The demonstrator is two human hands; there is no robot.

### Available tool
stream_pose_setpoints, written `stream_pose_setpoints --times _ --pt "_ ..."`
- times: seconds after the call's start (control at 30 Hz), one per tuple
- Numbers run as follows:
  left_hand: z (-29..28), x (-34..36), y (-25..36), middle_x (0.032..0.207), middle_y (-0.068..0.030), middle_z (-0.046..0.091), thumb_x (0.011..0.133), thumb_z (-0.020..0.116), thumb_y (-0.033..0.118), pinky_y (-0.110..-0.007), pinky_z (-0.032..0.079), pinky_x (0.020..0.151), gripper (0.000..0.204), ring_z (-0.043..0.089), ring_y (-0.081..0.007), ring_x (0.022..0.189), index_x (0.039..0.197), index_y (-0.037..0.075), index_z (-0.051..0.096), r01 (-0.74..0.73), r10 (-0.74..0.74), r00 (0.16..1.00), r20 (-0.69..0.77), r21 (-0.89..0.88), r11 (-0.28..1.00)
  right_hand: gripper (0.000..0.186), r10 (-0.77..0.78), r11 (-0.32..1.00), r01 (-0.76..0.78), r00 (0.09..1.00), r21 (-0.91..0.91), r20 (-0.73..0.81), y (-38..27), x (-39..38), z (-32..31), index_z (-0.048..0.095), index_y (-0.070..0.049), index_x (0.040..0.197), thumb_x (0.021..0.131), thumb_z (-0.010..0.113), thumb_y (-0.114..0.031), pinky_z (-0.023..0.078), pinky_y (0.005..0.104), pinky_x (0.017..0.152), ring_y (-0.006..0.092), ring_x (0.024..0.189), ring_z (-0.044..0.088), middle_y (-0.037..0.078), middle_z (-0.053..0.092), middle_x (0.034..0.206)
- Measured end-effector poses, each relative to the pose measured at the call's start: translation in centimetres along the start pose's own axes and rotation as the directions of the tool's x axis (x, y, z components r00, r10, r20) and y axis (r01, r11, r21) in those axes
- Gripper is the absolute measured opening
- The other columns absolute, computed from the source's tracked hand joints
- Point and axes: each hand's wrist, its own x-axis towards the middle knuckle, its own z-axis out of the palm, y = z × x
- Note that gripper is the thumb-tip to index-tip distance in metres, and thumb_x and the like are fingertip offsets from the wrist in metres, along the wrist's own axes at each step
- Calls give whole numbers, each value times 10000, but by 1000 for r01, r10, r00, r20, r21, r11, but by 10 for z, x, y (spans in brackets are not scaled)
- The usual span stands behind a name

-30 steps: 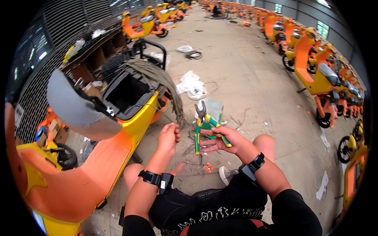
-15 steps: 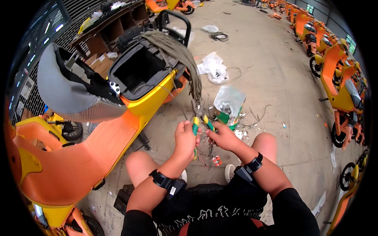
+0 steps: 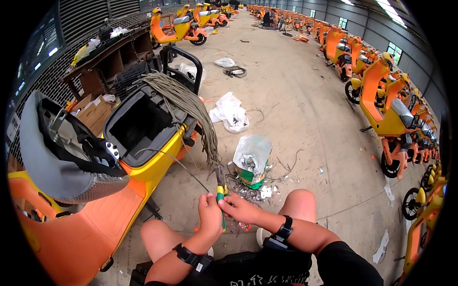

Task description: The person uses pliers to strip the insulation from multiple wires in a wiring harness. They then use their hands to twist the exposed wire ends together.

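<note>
A pair of pliers (image 3: 220,190) with green and yellow handles points away from me, its dark jaws at the lower end of a grey-brown cable bundle (image 3: 191,107). My left hand (image 3: 209,212) is closed along one handle. From the right, my right hand (image 3: 238,208) closes round the handles, thumb on top. The handles lie close together. A single thin cable (image 3: 183,167) arches from the scooter down to my left hand; whether the fingers grip it too is hidden. The bundle drapes over the open storage box (image 3: 143,155) of an orange and yellow scooter (image 3: 90,212).
The scooter's grey seat (image 3: 57,148) is tipped up at left. A plastic bag of scraps (image 3: 253,155) stands beyond my hands, with cable offcuts around it. White plastic bags (image 3: 230,113) lie farther off. Scooters (image 3: 381,109) line the right side; a shelf unit (image 3: 102,66) stands at left.
The pliers' handles have come together, and both hands sit closer to each other. The view has tilted up, so the scene appears lower and farther left.
</note>
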Motion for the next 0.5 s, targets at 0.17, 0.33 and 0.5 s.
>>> stream_pose_setpoints --times 0.17,0.33,0.5 --pt "-1 -1 -8 839 -18 533 1050 429 176 -272 462 686 180 510 -93 751 952 48 508 -24 19 998 55 84 996 524 350 742 -375 924 555 156 -15 -4 4 560 -40 1241 975 565 -491 468 335 878 138 982 551 46 601 1037" --pt "-5 -1 8 875 -38 590 1054 446 194 -266 494 686 202 571 -105 748 959 38 531 56 -103 963 248 193 980 446 323 510 -439 895 740 308 -7 -4 -15 543 0 1256 970 587 -339 489 379 928 169 1013 597 70 607 1090" --pt "-11 1 11 900 -66 644 1048 459 200 -289 548 674 215 656 -147 765 984 17 551 44 -139 907 398 238 970 324 304 466 -481 875 742 377 16 -9 -17 553 5 1168 883 546 -148 535 312 656 154 826 639 88 626 988"
